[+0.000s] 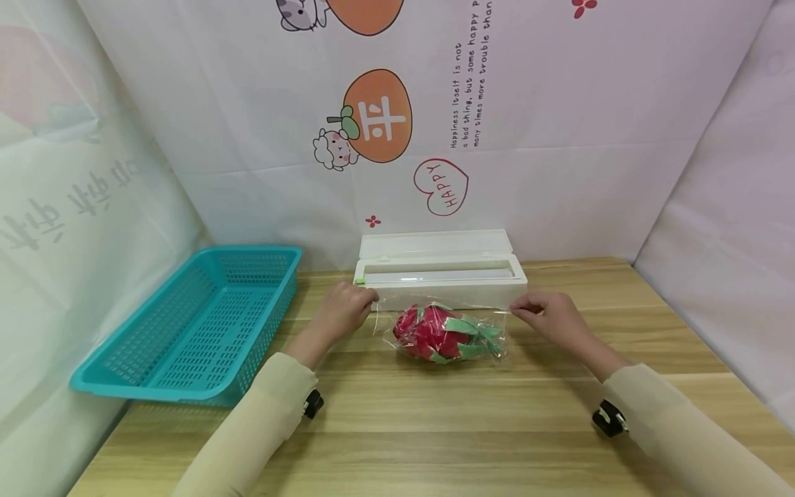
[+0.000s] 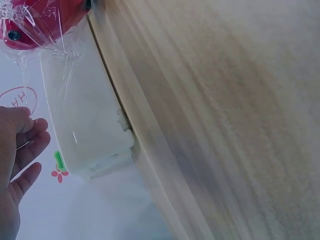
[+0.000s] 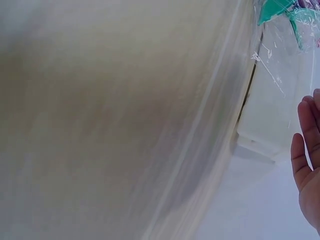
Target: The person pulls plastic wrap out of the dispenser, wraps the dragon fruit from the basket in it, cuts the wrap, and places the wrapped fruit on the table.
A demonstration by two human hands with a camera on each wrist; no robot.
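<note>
A red dragon fruit [image 1: 428,331] with green scales lies wrapped in clear cling film [image 1: 493,321], in front of a white film dispenser box [image 1: 397,297]. At the film's upper left corner, my left hand [image 1: 350,307] pinches its edge between thumb and fingers; the left wrist view shows the film stretched down to that hand [image 2: 20,145]. My right hand [image 1: 553,316] pinches the upper right corner. In the right wrist view that hand [image 3: 310,160] is cut off by the frame edge and its thumb is hidden. Both hands are apart from the fruit.
The dispenser's lid [image 1: 435,243] stands raised, with a white roll inside and a green slider [image 1: 360,281] at its left end. A teal plastic basket [image 1: 211,331] stands at the left of the wooden table [image 1: 447,428]. Printed white cloth [image 1: 559,138] hangs behind and at the sides.
</note>
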